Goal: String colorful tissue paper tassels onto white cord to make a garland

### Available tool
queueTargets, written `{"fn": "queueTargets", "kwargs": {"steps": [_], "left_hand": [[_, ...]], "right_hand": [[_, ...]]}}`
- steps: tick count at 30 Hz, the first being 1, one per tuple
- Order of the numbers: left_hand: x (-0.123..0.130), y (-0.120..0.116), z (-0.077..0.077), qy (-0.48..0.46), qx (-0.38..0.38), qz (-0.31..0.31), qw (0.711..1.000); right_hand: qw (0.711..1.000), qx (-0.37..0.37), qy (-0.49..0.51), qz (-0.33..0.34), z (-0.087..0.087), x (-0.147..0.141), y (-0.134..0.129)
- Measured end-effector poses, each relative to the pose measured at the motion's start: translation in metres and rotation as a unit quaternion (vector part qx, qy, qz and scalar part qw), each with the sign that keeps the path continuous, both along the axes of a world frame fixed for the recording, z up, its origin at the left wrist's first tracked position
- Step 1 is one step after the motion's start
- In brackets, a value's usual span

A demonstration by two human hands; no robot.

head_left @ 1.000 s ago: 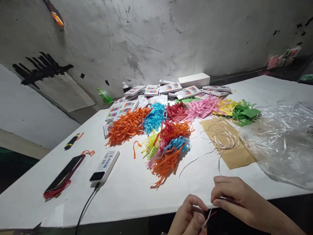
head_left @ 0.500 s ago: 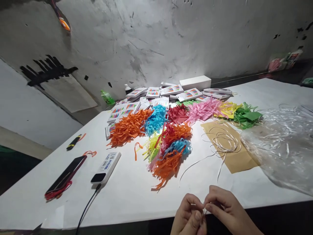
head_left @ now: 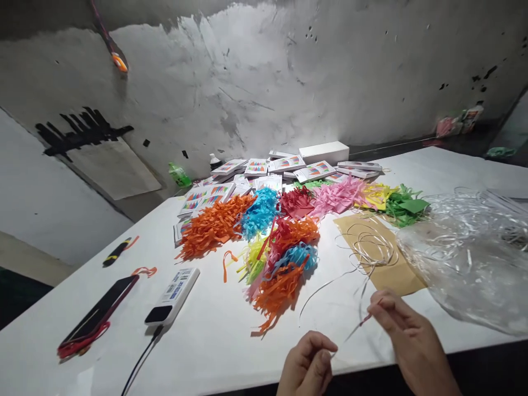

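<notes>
Low over the table's front edge, my left hand (head_left: 307,366) is closed, thumb and forefinger pinching the end of a thin white string (head_left: 334,353). To its right, my right hand (head_left: 406,335) pinches a thin, needle-like thing (head_left: 364,319), red near the fingers and silvery toward its lower end, which points at my left hand. Whether the string joins the two is too fine to tell. Beyond my right hand, a coil of white cord (head_left: 374,247) lies on a brown paper sheet (head_left: 406,280). A bunch of mixed-colour paper tassels (head_left: 289,264) rests ahead of my left hand.
More tassels, orange (head_left: 216,225), blue (head_left: 260,212) and pink (head_left: 340,195), lie in a row before piled printed boxes (head_left: 284,164). A clear plastic bag (head_left: 466,275) covers the right side. A phone (head_left: 99,313) and a cabled white device (head_left: 173,297) sit left.
My hands were together at the fingertips and are now apart. My right hand has moved up and right with the thin red-and-silver thing; my left has shifted slightly left. The view has tilted slightly.
</notes>
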State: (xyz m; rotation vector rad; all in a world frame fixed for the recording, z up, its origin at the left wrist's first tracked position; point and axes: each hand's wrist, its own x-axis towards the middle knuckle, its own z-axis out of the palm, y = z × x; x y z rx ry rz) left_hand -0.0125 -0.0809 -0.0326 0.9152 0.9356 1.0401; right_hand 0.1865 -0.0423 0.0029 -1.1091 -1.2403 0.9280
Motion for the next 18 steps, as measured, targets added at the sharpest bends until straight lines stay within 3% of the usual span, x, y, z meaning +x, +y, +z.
{"fn": "queueTargets", "kwargs": {"steps": [2, 4, 6, 7, 9, 11, 13, 15, 18], "left_hand": [[-0.013, 0.008, 0.008, 0.129, 0.074, -0.011, 0.989], [-0.018, 0.017, 0.021, 0.251, 0.17, -0.006, 0.953], [-0.012, 0.027, 0.034, 0.307, 0.245, 0.033, 0.919], [-0.006, 0.032, 0.04, 0.303, 0.27, 0.057, 0.912], [0.012, 0.042, 0.049, 0.235, 0.26, 0.064, 0.934], [0.031, 0.053, 0.054, 0.131, 0.202, -0.004, 0.971], [0.046, 0.064, 0.056, 0.053, 0.147, -0.065, 0.986], [0.054, 0.074, 0.057, 0.048, 0.139, -0.074, 0.986], [0.055, 0.087, 0.058, 0.111, 0.166, -0.06, 0.978]], "right_hand": [[1.0, 0.011, 0.004, -0.011, 0.007, 0.01, 0.009], [1.0, 0.026, -0.016, 0.006, 0.017, 0.015, 0.014], [0.998, 0.048, -0.043, 0.024, 0.027, 0.013, 0.018], [0.996, 0.061, -0.053, 0.03, 0.032, 0.011, 0.019], [0.993, 0.083, -0.067, 0.044, 0.04, 0.005, 0.021], [0.991, 0.093, -0.073, 0.057, 0.046, 0.002, 0.024], [0.991, 0.092, -0.078, 0.06, 0.05, 0.003, 0.028], [0.992, 0.089, -0.077, 0.048, 0.053, 0.007, 0.033], [0.994, 0.091, -0.049, 0.027, 0.054, 0.013, 0.044]]}}
